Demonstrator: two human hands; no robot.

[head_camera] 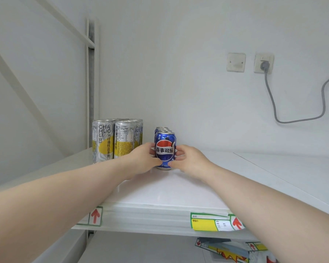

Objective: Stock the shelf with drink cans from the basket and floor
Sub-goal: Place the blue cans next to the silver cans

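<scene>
A short blue cola can [165, 143] stands upright on the white shelf [179, 188], at the front of a row of like blue cans [160, 129] running back toward the wall. My left hand [141, 160] grips its left side and my right hand [190, 160] grips its right side, thumbs meeting low on the can's front. To the left stand several tall silver-and-yellow cans [110, 139] in rows against the shelf post. The basket and floor are out of view.
The shelf's right half is bare white board up to the wall. A shelf post [90, 73] rises at the left. Price labels with red arrows [215, 223] line the front edge. A wall socket with a grey cable [264, 63] sits at the upper right.
</scene>
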